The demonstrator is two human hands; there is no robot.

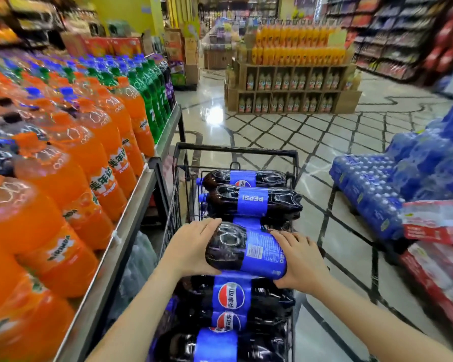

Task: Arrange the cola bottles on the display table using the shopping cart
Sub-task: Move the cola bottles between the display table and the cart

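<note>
Sideways, cola bottles point(246, 205) filling shopping cart point(236, 150)

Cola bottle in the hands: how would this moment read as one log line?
left hand + right hand: grip cola bottle | lying sideways, over cart | more bottles below | display table left

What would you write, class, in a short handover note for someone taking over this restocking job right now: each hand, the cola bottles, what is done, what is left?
Left hand and right hand grip one cola bottle from either end, lying sideways above the shopping cart.
More cola bottles lie stacked in the cart.
The display table stands to the left, with orange soda bottles along its near edge.
Done: one bottle picked up.
Left: stand it on the table, then empty the cart.
</note>
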